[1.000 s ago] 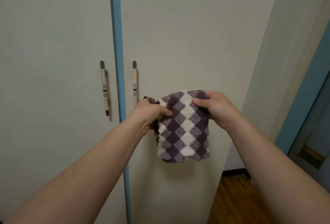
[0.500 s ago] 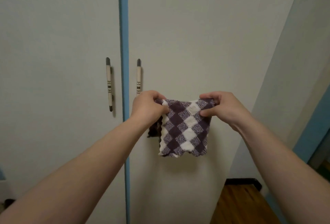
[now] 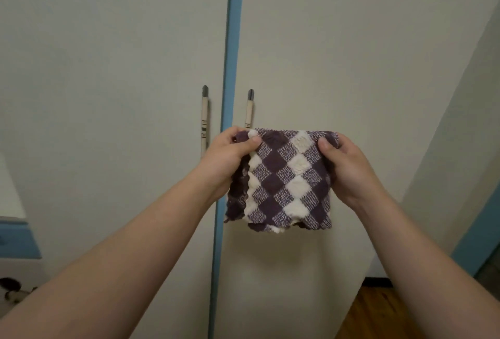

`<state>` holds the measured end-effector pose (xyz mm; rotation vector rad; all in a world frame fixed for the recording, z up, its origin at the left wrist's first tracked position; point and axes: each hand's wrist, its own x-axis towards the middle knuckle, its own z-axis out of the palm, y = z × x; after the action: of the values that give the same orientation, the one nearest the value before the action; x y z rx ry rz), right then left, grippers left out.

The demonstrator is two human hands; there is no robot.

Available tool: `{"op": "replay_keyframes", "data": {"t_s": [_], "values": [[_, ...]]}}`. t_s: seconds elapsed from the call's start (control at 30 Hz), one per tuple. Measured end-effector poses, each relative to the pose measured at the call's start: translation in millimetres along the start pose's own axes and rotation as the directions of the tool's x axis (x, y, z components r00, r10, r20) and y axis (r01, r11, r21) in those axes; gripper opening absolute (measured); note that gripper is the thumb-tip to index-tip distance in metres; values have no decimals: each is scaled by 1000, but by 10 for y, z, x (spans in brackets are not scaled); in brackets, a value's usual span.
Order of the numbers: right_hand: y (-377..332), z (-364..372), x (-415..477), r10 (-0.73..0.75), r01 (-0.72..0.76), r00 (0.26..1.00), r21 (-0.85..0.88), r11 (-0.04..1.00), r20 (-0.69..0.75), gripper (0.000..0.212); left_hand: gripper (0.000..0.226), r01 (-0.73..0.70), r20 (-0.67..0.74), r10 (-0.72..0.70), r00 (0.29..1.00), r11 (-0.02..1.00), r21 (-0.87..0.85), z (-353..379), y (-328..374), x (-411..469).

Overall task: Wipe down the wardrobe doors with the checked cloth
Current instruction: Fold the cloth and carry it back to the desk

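A purple-and-white checked cloth (image 3: 286, 179) hangs folded in front of the right wardrobe door (image 3: 338, 54). My left hand (image 3: 227, 157) pinches its top left corner and my right hand (image 3: 346, 168) pinches its top right corner. The cloth is held in the air, clear of the door as far as I can tell. The left wardrobe door (image 3: 108, 68) is pale and shut. A blue strip (image 3: 230, 54) runs between the two doors. Two slim vertical handles flank it, the left handle (image 3: 204, 119) and the right handle (image 3: 249, 109), whose lower part is hidden by my left hand.
A pale side wall (image 3: 460, 136) with a blue frame edge (image 3: 476, 241) stands to the right. Wooden floor (image 3: 378, 314) shows at the bottom right. A blue and white piece of furniture (image 3: 16, 238) sits at the far left edge.
The view has shifted so the doors and handles sit further right and lower. Both hands have spread the cloth's top edge wider and straighter, and it now hangs flatter.
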<state>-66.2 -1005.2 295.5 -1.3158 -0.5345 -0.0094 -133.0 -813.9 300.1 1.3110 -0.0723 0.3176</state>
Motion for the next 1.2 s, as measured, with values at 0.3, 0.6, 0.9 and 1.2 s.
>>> {"op": "replay_keyframes", "data": {"t_s": [0.3,0.6,0.9,1.2], "values": [[443,1753,-277,-583,416,800,-570,709,-142,10,10,-295,-263,488,832,791,535,-1298,183,-393],[937,3866,-410,-550,436,829,-503,747,-98,9,11,-224,-314,603,733,651,725,-3305,727,-886],[1447,5182,-210,-519,466,854,-396,791,-32,6,9,-170,-380,611,694,652,739,-4699,914,-918],[2024,6028,294,-508,460,860,-348,817,-54,6,11,-169,-383,592,709,671,722,-5738,875,-412]]}}
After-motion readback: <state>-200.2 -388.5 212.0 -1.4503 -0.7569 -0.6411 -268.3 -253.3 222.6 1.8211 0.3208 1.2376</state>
